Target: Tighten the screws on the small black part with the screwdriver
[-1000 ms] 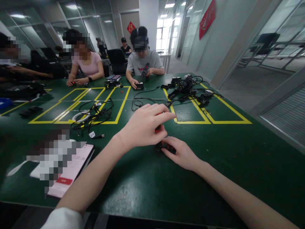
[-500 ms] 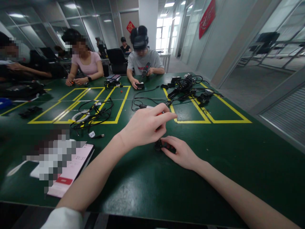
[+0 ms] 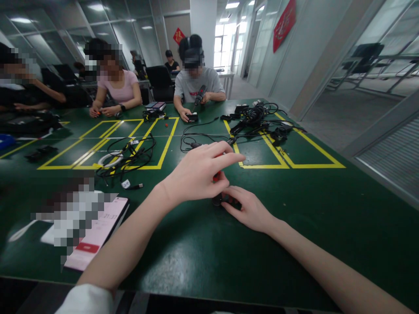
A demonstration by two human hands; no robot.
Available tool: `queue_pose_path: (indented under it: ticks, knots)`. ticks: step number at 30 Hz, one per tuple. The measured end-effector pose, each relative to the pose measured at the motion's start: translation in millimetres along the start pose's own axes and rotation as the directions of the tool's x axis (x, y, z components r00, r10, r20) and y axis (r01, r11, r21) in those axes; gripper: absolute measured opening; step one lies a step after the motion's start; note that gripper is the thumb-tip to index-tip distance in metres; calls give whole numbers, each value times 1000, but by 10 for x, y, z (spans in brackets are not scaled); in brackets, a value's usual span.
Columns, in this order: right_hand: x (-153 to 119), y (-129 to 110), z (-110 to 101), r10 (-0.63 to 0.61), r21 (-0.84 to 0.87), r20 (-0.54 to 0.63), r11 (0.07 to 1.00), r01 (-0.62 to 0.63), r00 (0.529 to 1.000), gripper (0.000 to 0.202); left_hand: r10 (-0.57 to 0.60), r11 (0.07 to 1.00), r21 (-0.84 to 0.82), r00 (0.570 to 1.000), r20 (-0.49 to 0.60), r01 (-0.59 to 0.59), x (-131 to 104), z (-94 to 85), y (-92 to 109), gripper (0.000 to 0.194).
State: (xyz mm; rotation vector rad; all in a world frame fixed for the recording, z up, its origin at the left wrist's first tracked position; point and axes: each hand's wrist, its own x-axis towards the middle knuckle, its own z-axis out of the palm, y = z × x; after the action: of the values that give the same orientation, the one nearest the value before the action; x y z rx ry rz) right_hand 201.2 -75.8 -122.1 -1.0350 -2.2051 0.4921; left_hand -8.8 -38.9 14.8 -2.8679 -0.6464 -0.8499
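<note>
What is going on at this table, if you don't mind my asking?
The left hand curls around a mostly hidden red item, just above a small dark piece that the right hand holds at the green table. Opposite, a person in grey holds a power drill over a small black part.

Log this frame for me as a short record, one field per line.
left hand: curled around a red item, mostly hidden
right hand: fingertips on a black part
table: green, yellow tape
near left: phone, screen lit
beyond hands: white cable at left, black cable pile at right
across: person in grey holding a drill
unclear: whether item and part touch
</note>
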Motion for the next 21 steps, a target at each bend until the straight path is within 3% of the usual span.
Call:
queue_pose_path:
  ticks: [21]
  knots:
    - [7, -9, -14, -1, 11, 15, 1000, 1, 1000, 21, -36, 999, 35, 999, 25, 35, -6, -7, 9, 47]
